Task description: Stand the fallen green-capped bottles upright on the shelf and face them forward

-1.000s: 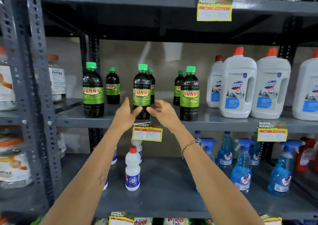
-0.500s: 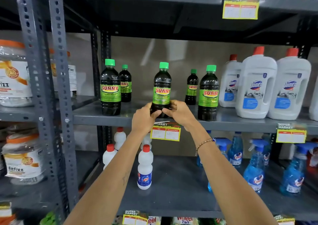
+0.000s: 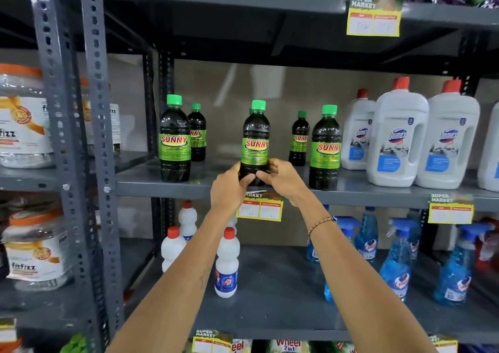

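Observation:
Several dark bottles with green caps and green SUNNY labels stand upright on the grey middle shelf point(image 3: 189, 187). The middle front bottle point(image 3: 255, 141) faces forward, and both hands wrap its base: my left hand point(image 3: 229, 187) from the left, my right hand point(image 3: 280, 175) from the right. A front bottle point(image 3: 175, 139) stands at the left, another front bottle point(image 3: 325, 147) at the right. Smaller-looking bottles stand behind: a back left bottle point(image 3: 198, 132) and a back right bottle point(image 3: 299, 137). A further green cap peeks out behind the held bottle.
White Domex jugs point(image 3: 397, 136) fill the shelf to the right. White red-capped bottles point(image 3: 227, 263) and blue spray bottles point(image 3: 397, 260) stand on the shelf below. A yellow price tag point(image 3: 260, 209) hangs under my hands. Perforated steel uprights point(image 3: 100, 136) and jars point(image 3: 24, 120) are at the left.
Both hands have closed around the base of the middle bottle, which they only approached a second ago. My view has shifted left and closer.

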The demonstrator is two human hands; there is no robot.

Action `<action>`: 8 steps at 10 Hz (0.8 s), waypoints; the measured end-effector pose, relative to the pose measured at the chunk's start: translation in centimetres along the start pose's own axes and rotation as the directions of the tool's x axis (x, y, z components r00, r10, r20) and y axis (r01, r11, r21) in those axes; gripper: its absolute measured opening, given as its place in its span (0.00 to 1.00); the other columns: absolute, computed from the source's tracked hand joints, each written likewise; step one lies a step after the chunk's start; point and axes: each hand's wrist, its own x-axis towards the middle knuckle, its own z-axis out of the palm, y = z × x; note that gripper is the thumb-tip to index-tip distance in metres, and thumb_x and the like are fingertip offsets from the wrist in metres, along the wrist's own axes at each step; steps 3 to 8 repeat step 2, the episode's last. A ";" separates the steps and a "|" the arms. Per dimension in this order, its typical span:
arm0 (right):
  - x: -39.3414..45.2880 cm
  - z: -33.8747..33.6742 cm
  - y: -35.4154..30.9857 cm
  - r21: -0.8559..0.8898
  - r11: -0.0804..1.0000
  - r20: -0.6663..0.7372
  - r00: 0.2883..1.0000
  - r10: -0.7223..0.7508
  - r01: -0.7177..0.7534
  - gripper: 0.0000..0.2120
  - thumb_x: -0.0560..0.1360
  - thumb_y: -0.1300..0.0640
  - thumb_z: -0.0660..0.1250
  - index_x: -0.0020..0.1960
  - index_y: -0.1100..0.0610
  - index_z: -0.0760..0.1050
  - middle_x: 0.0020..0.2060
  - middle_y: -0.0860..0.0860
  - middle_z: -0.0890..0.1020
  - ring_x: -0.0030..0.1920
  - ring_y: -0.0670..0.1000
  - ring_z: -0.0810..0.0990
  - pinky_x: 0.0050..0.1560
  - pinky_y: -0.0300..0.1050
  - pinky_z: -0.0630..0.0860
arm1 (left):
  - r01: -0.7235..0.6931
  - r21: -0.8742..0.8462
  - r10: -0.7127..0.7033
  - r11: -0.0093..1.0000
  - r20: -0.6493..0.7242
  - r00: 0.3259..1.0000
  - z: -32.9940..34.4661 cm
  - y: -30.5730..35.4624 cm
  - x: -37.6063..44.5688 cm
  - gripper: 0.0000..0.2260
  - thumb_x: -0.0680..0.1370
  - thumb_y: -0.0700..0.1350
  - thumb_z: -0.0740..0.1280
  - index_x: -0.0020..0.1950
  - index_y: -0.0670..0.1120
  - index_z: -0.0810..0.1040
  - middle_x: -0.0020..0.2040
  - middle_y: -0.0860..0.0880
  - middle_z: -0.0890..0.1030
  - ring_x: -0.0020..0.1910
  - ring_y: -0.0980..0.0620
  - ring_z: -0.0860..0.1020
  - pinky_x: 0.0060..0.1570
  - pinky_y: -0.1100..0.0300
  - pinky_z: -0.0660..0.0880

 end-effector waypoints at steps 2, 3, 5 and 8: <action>-0.9 0.1 0.0 -0.116 0.992 -0.022 0.998 -0.057 0.054 0.18 0.78 0.58 0.64 0.67 0.59 0.71 0.62 0.54 0.79 0.64 0.53 0.77 0.67 0.53 0.71 | -0.012 -0.083 0.011 0.996 -0.022 1.000 0.5 -0.9 -0.3 0.17 0.80 0.50 0.61 0.66 0.43 0.73 0.50 0.42 0.83 0.49 0.42 0.80 0.45 0.52 0.74; -0.9 0.1 0.0 -0.116 0.992 -0.022 0.998 -0.057 0.054 0.18 0.78 0.58 0.64 0.67 0.59 0.71 0.62 0.54 0.79 0.64 0.53 0.77 0.67 0.53 0.71 | -0.012 -0.083 0.011 0.996 -0.022 1.000 0.5 -0.9 -0.3 0.17 0.80 0.50 0.61 0.66 0.43 0.73 0.50 0.42 0.83 0.49 0.42 0.80 0.45 0.52 0.74; -0.9 0.1 0.0 -0.116 0.992 -0.022 0.998 -0.057 0.054 0.18 0.78 0.58 0.64 0.67 0.59 0.71 0.62 0.54 0.79 0.64 0.53 0.77 0.67 0.53 0.71 | -0.012 -0.083 0.011 0.996 -0.022 1.000 0.5 -0.9 -0.3 0.17 0.80 0.50 0.61 0.66 0.43 0.73 0.50 0.42 0.83 0.49 0.42 0.80 0.45 0.52 0.74; -0.9 0.1 0.0 -0.116 0.992 -0.022 0.998 -0.057 0.054 0.18 0.78 0.58 0.64 0.67 0.59 0.71 0.62 0.54 0.79 0.64 0.53 0.77 0.67 0.53 0.71 | -0.012 -0.083 0.011 0.996 -0.022 1.000 0.5 -0.9 -0.3 0.17 0.80 0.50 0.61 0.66 0.43 0.73 0.50 0.42 0.83 0.49 0.42 0.80 0.45 0.52 0.74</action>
